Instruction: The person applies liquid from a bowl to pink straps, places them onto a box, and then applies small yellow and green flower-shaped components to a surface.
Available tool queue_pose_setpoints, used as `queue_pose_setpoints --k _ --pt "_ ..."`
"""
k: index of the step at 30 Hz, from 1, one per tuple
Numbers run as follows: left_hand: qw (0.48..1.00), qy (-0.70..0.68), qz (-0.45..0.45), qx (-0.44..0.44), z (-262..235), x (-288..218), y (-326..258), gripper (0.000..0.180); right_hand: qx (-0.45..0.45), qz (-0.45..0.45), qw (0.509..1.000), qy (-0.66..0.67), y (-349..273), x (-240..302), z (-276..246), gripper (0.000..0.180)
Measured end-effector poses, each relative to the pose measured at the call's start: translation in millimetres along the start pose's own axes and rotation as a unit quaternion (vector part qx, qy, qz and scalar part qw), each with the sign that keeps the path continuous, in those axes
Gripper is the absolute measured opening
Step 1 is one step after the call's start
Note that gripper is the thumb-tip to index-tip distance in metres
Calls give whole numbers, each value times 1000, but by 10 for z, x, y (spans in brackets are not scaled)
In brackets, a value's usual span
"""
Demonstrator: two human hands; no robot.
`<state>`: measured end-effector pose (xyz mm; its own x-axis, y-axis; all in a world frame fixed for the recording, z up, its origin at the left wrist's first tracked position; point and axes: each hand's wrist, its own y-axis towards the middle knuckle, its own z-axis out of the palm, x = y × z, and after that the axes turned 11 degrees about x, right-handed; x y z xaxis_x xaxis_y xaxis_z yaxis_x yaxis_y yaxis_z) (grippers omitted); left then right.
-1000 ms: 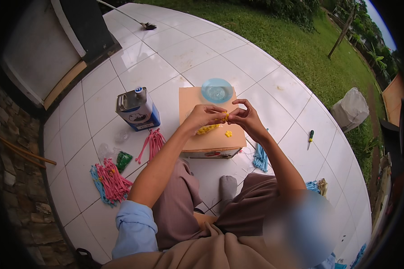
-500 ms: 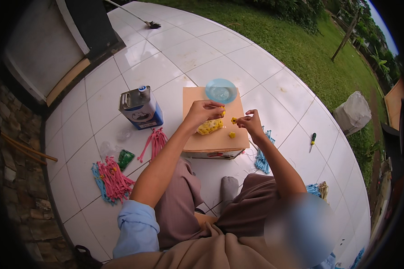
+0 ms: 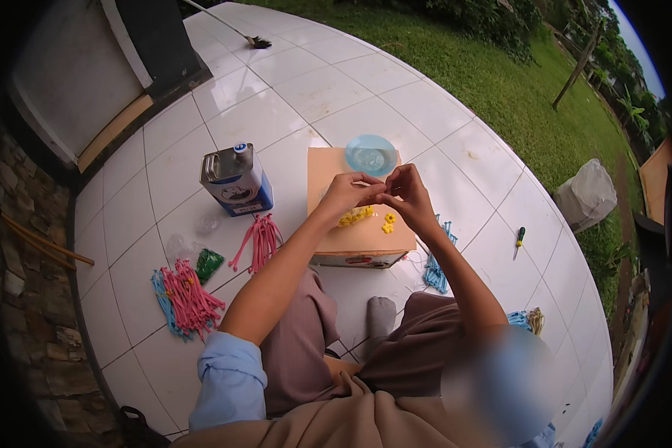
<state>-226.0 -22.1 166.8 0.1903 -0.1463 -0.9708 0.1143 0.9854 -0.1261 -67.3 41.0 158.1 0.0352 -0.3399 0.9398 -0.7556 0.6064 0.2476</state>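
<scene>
Above a cardboard box (image 3: 325,239), my left hand (image 3: 352,192) and my right hand (image 3: 411,198) meet at the fingertips. Both are closed in a pinch, and whatever lies between the fingers is too small or hidden to make out. Under them, a pile of yellow flower-shaped pieces (image 3: 356,216), partly covered by my left hand, rests on the box. Just right of the pile lie two separate yellow flower pieces, one with a dark centre (image 3: 389,218) and one plain (image 3: 387,228). A translucent blue bowl (image 3: 371,155) stands at the box's far edge.
A blue and white metal can (image 3: 237,179) stands left of the box. Bundles of pink strips (image 3: 190,295) and blue strips (image 3: 436,261) lie on the tiles, near a green packet (image 3: 209,265). Farther right are a screwdriver (image 3: 520,237) and a white sack (image 3: 586,194).
My hands have come together from apart. The dark-centred yellow flower piece that my right hand held now lies on the box beside the plain one. The yellow piece at my left fingertips is no longer visible.
</scene>
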Motion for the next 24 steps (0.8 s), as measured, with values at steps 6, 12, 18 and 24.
queue_pose_setpoints --k 6,12,18,24 --pt "999 -33 -12 39 -33 -10 -22 26 27 5 994 106 -22 31 -93 37" --pt "1000 8 -13 7 -37 -40 -30 27 -37 85 981 170 -61 -162 -208 38" --pt "998 52 -3 -33 -64 33 21 24 -8 190 974 -120 -253 -741 -124 39" --pt "999 0 -20 -26 -54 -26 -36 26 -112 51 985 -123 -71 -342 -141 31"
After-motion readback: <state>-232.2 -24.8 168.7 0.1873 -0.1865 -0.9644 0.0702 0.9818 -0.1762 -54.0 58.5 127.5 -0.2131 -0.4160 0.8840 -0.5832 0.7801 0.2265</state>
